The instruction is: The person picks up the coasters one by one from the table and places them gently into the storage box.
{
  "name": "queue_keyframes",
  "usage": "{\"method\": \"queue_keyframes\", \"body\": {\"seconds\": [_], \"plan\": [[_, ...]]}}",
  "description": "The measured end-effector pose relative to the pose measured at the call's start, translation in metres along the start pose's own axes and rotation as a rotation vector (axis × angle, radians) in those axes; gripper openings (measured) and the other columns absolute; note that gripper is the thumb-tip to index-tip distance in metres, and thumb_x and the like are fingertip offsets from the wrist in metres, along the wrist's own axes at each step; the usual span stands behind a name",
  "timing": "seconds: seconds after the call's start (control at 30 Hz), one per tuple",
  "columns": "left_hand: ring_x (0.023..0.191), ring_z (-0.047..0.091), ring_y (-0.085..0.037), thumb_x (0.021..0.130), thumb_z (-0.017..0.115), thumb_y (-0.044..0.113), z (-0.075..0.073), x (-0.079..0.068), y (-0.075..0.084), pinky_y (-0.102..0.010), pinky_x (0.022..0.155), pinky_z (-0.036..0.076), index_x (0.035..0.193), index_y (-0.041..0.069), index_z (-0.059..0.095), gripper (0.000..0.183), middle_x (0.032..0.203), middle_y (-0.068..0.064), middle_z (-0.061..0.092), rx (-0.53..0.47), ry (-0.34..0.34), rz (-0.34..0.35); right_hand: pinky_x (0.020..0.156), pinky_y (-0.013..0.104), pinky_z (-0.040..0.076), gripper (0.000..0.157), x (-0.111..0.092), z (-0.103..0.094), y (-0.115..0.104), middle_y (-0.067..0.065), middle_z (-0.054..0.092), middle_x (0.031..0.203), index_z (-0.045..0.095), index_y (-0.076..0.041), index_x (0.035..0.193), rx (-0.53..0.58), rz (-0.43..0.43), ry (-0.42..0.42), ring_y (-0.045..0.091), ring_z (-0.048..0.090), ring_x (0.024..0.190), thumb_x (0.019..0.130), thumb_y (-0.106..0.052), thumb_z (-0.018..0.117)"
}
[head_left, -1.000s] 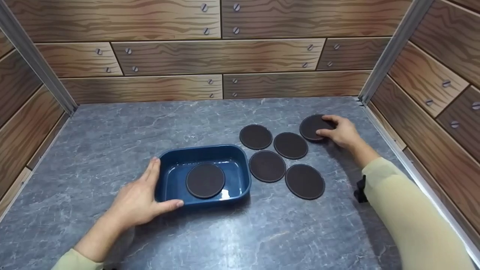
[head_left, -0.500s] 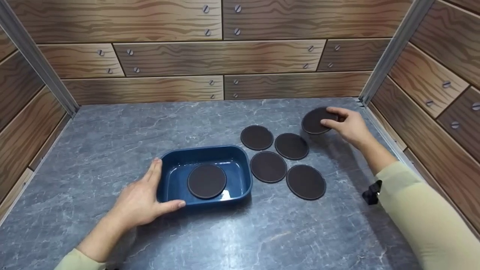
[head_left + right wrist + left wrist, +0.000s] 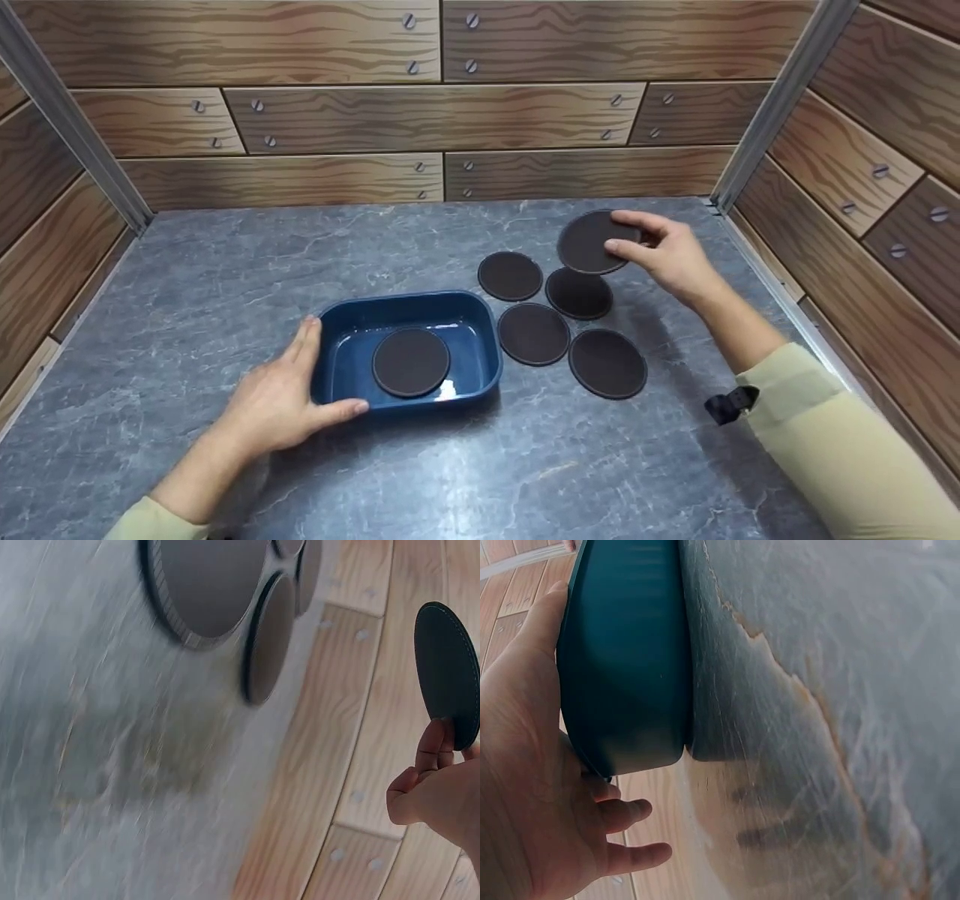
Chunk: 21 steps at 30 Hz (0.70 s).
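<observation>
A round dark-brown coaster (image 3: pixel 589 244) with a stitched edge is pinched at its right side between the thumb and fingers of my right hand (image 3: pixel 667 255). It is raised and tilted, overlapping another coaster (image 3: pixel 579 298) in the head view. The right wrist view has the held coaster (image 3: pixel 446 671) nearly upright above the curled fingers. A blue rectangular dish (image 3: pixel 401 300) stands on the table with one coaster (image 3: pixel 411 362) flat inside. My left hand (image 3: pixel 274 405) rests against its left end, thumb along the front rim. In the left wrist view, straight fingers (image 3: pixel 634 859) spread below the dish's corner.
More coasters lie flat right of the dish: one at the back (image 3: pixel 510 275), one beside the dish's wall (image 3: pixel 533 334) and one at the front right (image 3: pixel 607 364). Wood-patterned panels (image 3: pixel 435 116) enclose the grey marbled table (image 3: pixel 300 247) at the back and sides.
My right hand has lifted the far-right coaster off the table and carried it leftward, over the nearby coaster. My left hand and the dish have stayed in place.
</observation>
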State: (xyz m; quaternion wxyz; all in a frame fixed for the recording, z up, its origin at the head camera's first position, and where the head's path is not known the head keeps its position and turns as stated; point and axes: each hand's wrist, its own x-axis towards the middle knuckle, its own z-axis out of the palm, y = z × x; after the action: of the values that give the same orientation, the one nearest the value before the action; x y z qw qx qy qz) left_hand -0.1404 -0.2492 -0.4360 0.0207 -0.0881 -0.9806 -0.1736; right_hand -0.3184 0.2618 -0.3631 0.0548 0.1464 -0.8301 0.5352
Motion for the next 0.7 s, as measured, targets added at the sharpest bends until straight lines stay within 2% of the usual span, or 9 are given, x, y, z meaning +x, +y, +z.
{"method": "queue_keyframes", "body": {"seconds": [0.13, 0.27, 0.33, 0.53, 0.7], "plan": [[0.131, 0.055, -0.056, 0.081, 0.066, 0.087, 0.000, 0.000, 0.000, -0.073, 0.100, 0.046, 0.166, -0.007, 0.016, 0.136, 0.172, -0.028, 0.020, 0.002, 0.005, 0.005, 0.076, 0.019, 0.056, 0.053, -0.008, 0.017, -0.015, 0.009, 0.074, 0.116, 0.065, 0.000, 0.143, 0.048, -0.038, -0.046, 0.008, 0.070, 0.086, 0.095, -0.012, 0.082], [0.130, 0.056, -0.056, 0.081, 0.065, 0.088, 0.001, 0.001, 0.001, -0.072, 0.100, 0.046, 0.166, -0.007, 0.017, 0.136, 0.172, -0.028, 0.021, 0.005, 0.007, 0.011, 0.075, 0.021, 0.057, 0.051, -0.015, 0.033, -0.028, 0.017, 0.073, 0.120, 0.067, -0.002, 0.142, 0.047, -0.061, -0.099, 0.010, 0.070, 0.084, 0.095, -0.011, 0.082], [0.130, 0.056, -0.056, 0.081, 0.065, 0.088, 0.001, 0.001, 0.001, -0.072, 0.100, 0.046, 0.166, -0.007, 0.017, 0.136, 0.172, -0.027, 0.021, 0.006, 0.004, 0.011, 0.073, 0.021, 0.055, 0.050, -0.018, 0.040, -0.034, 0.017, 0.073, 0.119, 0.069, -0.005, 0.141, 0.020, -0.074, -0.118, 0.012, 0.069, 0.084, 0.094, -0.012, 0.083], [0.133, 0.053, -0.056, 0.081, 0.066, 0.087, 0.001, 0.001, 0.001, -0.072, 0.103, 0.044, 0.167, -0.006, 0.016, 0.136, 0.172, -0.027, 0.020, 0.006, -0.010, 0.002, 0.086, 0.026, 0.050, 0.049, -0.024, 0.061, -0.048, 0.009, 0.071, 0.132, 0.072, -0.009, 0.139, -0.060, -0.151, -0.174, 0.018, 0.065, 0.100, 0.092, -0.014, 0.085], [0.134, 0.053, -0.056, 0.081, 0.065, 0.088, 0.000, 0.001, 0.000, -0.073, 0.103, 0.043, 0.167, -0.006, 0.016, 0.137, 0.173, -0.026, 0.019, 0.011, -0.016, -0.011, 0.085, 0.026, 0.055, 0.050, -0.027, 0.082, -0.056, 0.012, 0.070, 0.131, 0.070, -0.007, 0.140, -0.034, -0.189, -0.250, 0.024, 0.069, 0.099, 0.092, -0.012, 0.085]]}}
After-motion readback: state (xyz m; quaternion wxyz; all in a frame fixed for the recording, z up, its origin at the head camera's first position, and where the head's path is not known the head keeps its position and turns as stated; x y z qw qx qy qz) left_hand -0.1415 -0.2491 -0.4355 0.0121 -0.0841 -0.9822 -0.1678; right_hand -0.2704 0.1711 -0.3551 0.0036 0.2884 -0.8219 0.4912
